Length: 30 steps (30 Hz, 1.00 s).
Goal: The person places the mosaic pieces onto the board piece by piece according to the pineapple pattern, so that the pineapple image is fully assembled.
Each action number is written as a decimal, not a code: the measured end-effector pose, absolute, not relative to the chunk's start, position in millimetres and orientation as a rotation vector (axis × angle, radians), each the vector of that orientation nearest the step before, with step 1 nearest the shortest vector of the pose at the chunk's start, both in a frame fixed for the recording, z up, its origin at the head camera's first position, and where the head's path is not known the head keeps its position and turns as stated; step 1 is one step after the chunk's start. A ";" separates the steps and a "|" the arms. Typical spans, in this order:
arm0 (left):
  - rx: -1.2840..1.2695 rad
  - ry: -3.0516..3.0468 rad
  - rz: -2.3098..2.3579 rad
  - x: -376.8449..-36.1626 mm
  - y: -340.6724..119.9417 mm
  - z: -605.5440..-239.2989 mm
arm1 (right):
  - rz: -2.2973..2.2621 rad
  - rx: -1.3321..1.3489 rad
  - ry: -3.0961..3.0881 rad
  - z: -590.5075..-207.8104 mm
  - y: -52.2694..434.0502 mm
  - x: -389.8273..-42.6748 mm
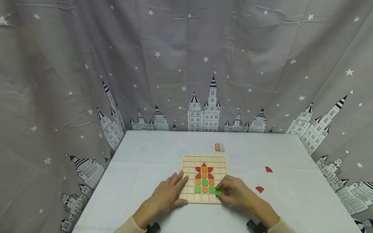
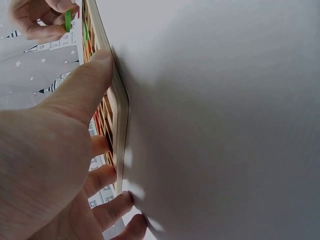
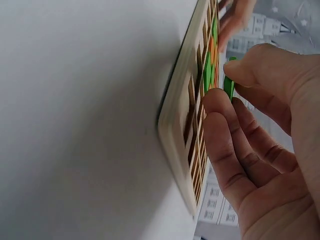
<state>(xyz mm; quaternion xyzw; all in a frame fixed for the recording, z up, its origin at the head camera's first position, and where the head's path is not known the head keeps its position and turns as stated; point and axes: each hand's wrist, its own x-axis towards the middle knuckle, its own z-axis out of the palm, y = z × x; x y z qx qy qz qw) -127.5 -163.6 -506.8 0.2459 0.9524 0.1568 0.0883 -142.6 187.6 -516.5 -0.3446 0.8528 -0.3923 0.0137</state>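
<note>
While the right hand (image 1: 237, 193) pinches a green tile (image 1: 219, 192) between thumb and fingertips right at the lower right part of the wooden grid board (image 1: 186, 194), the left hand (image 1: 169, 194) lies relaxed and flat, fingers spread on the board's left edge and thumb along its near edge, holding nothing. The green tile sits at about 5 o'clock from the board's middle, tilted on edge per the right wrist view, not flat in a cell yet. Counting what's on the board: 5 red pieces (image 1: 204, 165) forming the top of a flower shape, 4 orange circles (image 1: 204, 169), and 3 green squares (image 1: 205, 182) already seated, so the pinched one makes 4 greens. Off the board there are 2 loose red pieces (image 1: 269, 169) on the white surface (image 1: 145, 155), both out at roughly 3 o'clock from the board, well apart from it. There's also 1 small pattern card (image 1: 217, 147) at around 12 o'clock, just beyond the board's far edge. Behind it all hangs 1 grey castle-print curtain (image 1: 186, 64).
</note>
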 end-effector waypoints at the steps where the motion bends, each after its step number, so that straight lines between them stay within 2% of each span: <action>1: 0.730 2.835 0.469 -127.5 -163.4 -506.4 | -1.222 -1.090 2.645 -517.2 184.6 -143.2; 6: 0.729 2.837 0.467 -126.8 -162.8 -505.1 | -1.214 -1.200 2.619 -520.9 170.3 -145.1; 30: 0.723 2.844 0.446 -128.0 -163.8 -509.4 | -1.029 -1.175 2.610 -523.5 145.8 -141.0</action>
